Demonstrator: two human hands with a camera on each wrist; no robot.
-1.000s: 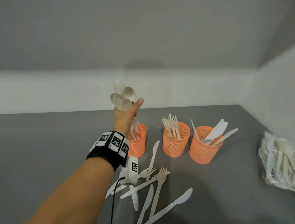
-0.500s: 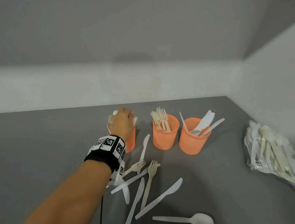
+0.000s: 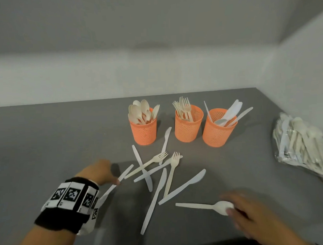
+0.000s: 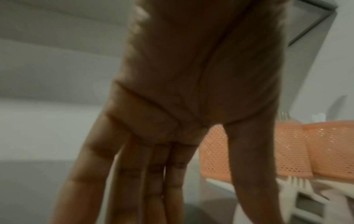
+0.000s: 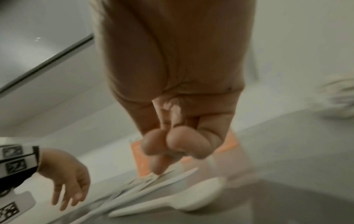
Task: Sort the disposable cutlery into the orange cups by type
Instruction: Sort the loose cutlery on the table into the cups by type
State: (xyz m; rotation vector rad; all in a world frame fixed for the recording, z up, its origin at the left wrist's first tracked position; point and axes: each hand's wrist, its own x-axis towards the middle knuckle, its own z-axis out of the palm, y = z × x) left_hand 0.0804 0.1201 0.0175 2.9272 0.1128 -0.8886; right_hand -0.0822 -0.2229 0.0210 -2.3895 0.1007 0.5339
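My left hand (image 3: pixel 99 172) hangs slack-fingered, holding nothing, beside the scattered knives and forks (image 3: pixel 174 159) on the grey table (image 3: pixel 46 138). My right hand (image 3: pixel 244 211) (blurred, fingers curled) touches the loose spoon (image 3: pixel 221 206); whether it grips, I cannot tell. Behind stand three orange cups: spoon cup (image 3: pixel 143 131), fork cup (image 3: pixel 188 125), knife cup (image 3: pixel 217 130).
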